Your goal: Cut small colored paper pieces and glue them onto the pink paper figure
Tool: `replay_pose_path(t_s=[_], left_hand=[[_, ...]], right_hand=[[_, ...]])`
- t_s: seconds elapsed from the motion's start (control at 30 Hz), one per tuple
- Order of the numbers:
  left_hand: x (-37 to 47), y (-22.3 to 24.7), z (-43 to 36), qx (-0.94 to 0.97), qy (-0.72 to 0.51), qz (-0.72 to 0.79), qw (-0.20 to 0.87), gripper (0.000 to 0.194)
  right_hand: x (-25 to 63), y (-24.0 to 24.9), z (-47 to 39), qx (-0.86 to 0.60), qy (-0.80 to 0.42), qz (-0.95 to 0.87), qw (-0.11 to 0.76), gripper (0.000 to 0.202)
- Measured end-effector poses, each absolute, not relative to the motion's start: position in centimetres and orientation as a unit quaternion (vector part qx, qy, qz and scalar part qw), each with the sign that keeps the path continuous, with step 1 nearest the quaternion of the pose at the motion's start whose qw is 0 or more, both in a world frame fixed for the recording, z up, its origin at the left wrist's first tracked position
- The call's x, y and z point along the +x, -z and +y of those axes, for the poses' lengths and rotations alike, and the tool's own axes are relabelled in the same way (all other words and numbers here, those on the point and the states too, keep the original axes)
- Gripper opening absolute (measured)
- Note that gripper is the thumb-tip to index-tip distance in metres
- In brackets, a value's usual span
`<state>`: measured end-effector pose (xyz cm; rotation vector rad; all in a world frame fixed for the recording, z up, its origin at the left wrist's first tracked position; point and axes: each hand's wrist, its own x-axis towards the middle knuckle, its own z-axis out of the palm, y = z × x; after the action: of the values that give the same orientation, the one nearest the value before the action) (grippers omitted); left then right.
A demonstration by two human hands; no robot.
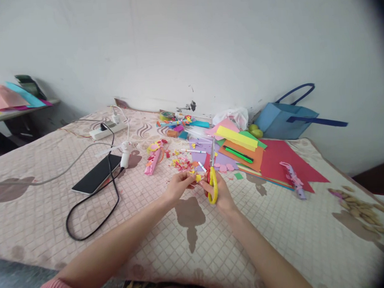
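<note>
A small yellow paper piece is pinched in the fingertips of my left hand, close to the middle of the table. My right hand grips scissors with yellow and red handles, their blades pointing up and away from me. The fingers of both hands nearly meet at the yellow paper. Just beyond my left hand lies a heap of red, pink and yellow paper scraps. A lilac sheet with pink paper circles and a marker lies behind the scissors.
Left are a black tablet-like device, a glue gun with a looping black cable, and a power strip. Coloured paper, a green cutter and a blue bag lie right. Peanuts sit at the far right.
</note>
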<state>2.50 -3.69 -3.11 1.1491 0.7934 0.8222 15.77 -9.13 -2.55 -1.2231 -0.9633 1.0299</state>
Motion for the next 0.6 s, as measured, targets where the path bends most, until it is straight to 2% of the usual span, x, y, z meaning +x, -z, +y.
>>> replay_pose_path(t_s=[0.33, 0.6], left_hand=[[2.2, 2.6, -2.9, 0.432, -0.392, 0.354, 0.731, 0.025], [0.7, 0.5, -1.7, 0.4, -0.458, 0.336, 0.72, 0.024]], right_hand=[[15.6, 2.6, -9.4, -0.522, -0.466, -0.409, 0.585, 0.035], [15.2, 2.6, -10.6, -0.5, -0.543, -0.462, 0.491, 0.04]])
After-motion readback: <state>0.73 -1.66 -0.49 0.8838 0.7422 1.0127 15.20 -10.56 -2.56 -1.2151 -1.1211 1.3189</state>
